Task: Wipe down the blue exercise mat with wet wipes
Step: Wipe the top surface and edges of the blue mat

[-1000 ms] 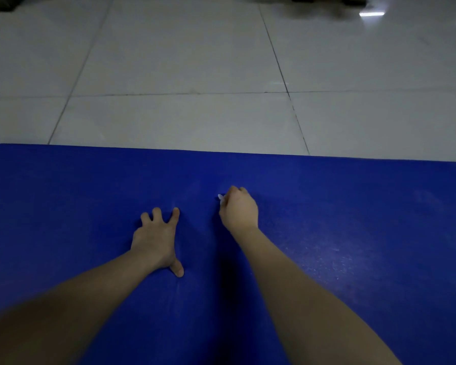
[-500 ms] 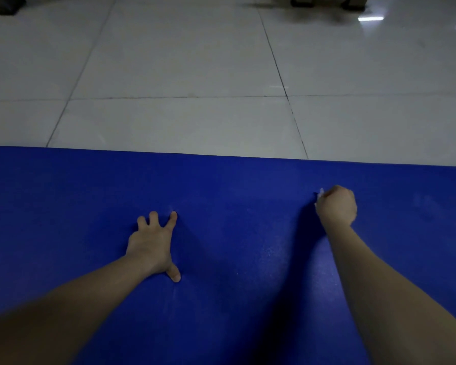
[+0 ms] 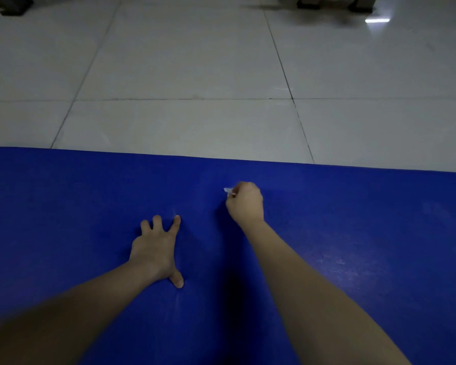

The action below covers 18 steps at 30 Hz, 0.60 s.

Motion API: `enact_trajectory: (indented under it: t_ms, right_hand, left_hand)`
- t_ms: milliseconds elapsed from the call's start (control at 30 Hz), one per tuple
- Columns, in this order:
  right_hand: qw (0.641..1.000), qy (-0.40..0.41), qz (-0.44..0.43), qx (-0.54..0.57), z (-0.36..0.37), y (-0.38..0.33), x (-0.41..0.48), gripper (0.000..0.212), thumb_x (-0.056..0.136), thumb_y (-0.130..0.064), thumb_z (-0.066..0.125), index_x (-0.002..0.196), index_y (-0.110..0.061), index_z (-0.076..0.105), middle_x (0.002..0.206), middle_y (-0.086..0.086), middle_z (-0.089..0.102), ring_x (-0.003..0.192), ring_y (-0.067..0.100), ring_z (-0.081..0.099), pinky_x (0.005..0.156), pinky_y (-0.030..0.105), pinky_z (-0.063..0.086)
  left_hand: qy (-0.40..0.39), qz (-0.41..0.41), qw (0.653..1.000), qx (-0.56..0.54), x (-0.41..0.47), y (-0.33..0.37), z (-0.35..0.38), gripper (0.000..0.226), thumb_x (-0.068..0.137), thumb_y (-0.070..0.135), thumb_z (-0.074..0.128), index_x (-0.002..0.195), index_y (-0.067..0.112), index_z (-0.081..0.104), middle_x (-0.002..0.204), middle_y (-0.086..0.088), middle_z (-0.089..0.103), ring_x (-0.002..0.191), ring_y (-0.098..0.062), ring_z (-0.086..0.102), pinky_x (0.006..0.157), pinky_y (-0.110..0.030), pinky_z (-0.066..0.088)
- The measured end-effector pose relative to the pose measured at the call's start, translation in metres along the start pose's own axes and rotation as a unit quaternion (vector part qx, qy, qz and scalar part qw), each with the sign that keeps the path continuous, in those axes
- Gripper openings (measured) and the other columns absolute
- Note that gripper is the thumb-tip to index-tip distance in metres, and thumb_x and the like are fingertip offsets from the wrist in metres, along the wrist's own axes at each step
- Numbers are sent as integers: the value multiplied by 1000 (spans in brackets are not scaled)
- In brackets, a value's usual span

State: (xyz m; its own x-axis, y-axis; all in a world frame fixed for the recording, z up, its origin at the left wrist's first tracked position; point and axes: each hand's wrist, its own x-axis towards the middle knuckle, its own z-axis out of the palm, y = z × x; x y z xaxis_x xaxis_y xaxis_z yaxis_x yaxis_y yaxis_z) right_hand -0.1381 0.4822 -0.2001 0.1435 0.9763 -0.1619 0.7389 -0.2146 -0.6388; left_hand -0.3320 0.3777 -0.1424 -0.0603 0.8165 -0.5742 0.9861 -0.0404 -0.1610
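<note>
Across the lower half of my view lies the blue mat (image 3: 353,233), flat w/ faint pale scuffs. My left hand (image 3: 156,251) is splayed wide, pressed on it; right hand (image 3: 246,204) is fisted round a white wipe (image 3: 228,191) near the far edge. Beyond: pale tiled floor (image 3: 184,75), dim, w/ light glare.

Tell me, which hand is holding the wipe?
The right hand, closed in a fist on the wet wipe. The left hand lies flat, fingers spread, empty.
</note>
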Motion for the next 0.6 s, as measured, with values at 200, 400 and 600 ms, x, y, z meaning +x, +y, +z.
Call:
enact_trajectory:
  t_ms: [200, 400, 600]
  right_hand:
    - [992, 9, -65, -107, -29, 19, 1, 33, 103, -33, 54, 83, -8, 58, 97, 6, 52, 70, 22, 55, 60, 31, 42]
    - [983, 126, 87, -98, -91, 113, 36, 47, 102, -47, 49, 83, -7, 64, 91, 14, 61, 67, 27, 57, 58, 31, 41]
    - [948, 208, 225, -83, -126, 154, 54, 54, 104, -44, 48, 79, 2, 62, 94, 21, 63, 69, 30, 54, 61, 35, 43]
  left_hand:
    - [-5, -1, 1000, 1, -1, 0, -3, 162, 43, 72, 89, 158, 32, -18, 155, -11, 6, 140, -34, 22, 78, -31, 55]
    - [-4, 0, 1000, -5, 1, 2, -3, 163, 42, 71, 90, 159, 32, -17, 155, -11, 6, 141, -34, 21, 78, -31, 55]
    - [-2, 0, 1000, -8, 2, 2, -1, 162, 43, 70, 91, 159, 33, -17, 155, -11, 5, 141, -33, 21, 75, -29, 52]
